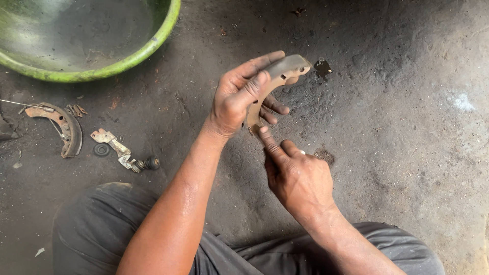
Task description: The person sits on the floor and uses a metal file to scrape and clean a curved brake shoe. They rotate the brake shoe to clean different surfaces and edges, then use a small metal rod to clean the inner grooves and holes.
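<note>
Your left hand [239, 99] is closed around a curved brake shoe [279, 76], thumb across its outer face and fingers wrapped behind, holding it above the dark, gritty floor [407, 127] just above frame centre. Your right hand [298, 178], at 5 o'clock from the shoe, holds nothing; its index finger presses on the shoe's lower end. At 9 o'clock lies a second brake shoe [63, 127], with a small metal lever [114, 147] and a rubber ring [101, 149] beside it. A green basin [127, 58] sits at 11 o'clock.
</note>
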